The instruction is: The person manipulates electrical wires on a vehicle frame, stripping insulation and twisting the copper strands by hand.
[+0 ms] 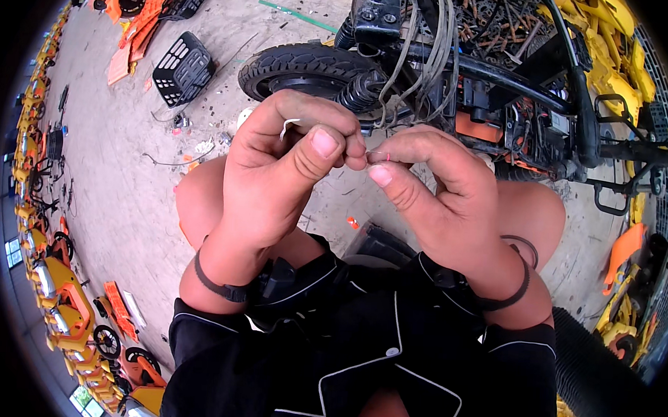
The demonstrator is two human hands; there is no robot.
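My left hand [287, 162] and my right hand [432, 187] meet close to the camera, fingertips pinched together. Between them runs a thin wire [373, 157] with a reddish end at my right thumb and forefinger. A short white end of it sticks out above my left forefinger [288, 123]. Both hands hold this small piece tightly; most of it is hidden by the fingers. Behind the hands stands a stripped black electric scooter frame [496, 74] with its front tyre [303, 65] and a bundle of grey cables [423, 41].
A black plastic basket [182, 68] lies on the concrete floor at upper left. Orange and yellow scooter body panels [609, 42] pile up at right and at upper left [145, 14]. Yellow and orange scooters [69, 301] line the left edge. Small debris dots the floor.
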